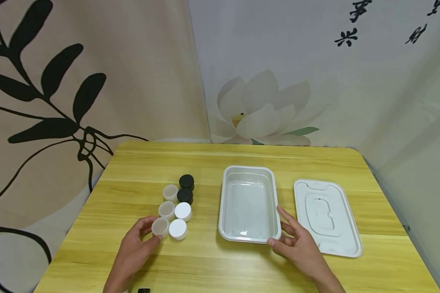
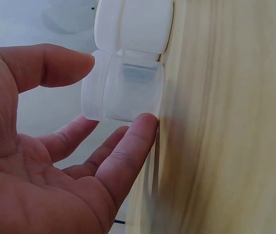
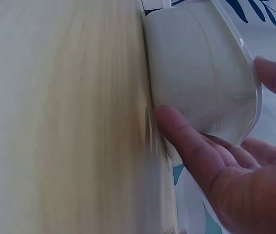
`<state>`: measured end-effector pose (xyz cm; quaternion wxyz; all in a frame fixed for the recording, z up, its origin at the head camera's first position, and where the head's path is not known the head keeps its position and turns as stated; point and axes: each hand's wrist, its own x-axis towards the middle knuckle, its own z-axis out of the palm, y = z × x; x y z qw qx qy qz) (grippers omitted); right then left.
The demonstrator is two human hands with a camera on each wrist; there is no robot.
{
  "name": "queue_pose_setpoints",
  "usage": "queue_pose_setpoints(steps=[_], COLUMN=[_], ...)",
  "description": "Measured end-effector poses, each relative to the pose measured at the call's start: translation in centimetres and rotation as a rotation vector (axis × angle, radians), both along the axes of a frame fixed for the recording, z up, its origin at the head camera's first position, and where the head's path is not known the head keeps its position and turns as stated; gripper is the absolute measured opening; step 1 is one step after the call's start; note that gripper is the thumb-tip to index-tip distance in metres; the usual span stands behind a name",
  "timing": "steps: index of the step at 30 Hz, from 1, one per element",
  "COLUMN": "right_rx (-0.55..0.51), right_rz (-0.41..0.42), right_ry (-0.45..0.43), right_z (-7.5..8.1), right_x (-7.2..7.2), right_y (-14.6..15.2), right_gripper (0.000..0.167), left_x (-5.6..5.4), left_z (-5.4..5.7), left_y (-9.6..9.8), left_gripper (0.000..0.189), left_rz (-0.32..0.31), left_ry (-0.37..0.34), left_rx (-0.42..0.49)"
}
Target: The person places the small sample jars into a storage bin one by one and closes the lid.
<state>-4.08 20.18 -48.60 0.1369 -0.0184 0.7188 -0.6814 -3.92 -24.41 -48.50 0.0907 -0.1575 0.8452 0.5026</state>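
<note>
Item, your left hand (image 1: 137, 242): holding the nearest clear jar (image 1: 160, 226) between thumb and fingers, upright on the wooden table (image 1: 205, 270), alongside two white-capped jars (image 1: 178, 229), with two black-capped jars (image 1: 185, 195) beyond. Item, your right hand (image 1: 300, 246): thumb and fingers holding the near right corner of the white tub (image 1: 247, 211), its lid (image 1: 328, 219) lying to the right.

The left hand (image 1: 136, 244) and right hand (image 1: 302, 248) are bare, as are both wrists (image 1: 119, 276); the fingers (image 2: 128, 156) taper to rounded tips, the left palm (image 2: 55, 195) lined with fine creases.
</note>
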Motion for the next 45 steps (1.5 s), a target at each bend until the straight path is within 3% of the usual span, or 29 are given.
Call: queue_pose_setpoints(steps=[28,45], right_rx=[0.052,0.06], right_rz=[-0.032,-0.019], right_ry=[-0.016,-0.014], right_z=[0.65,1.0], right_x=[0.46,0.24], right_y=[-0.41,-0.45], right_gripper=[0.091,0.089], left_x=[-0.01,-0.15], left_z=[-0.04,0.02], left_y=[-0.15,-0.22], left_gripper=[0.062,0.064], left_rz=[0.005,-0.031], left_ry=[-0.019,-0.029], left_rx=[0.008,0.002])
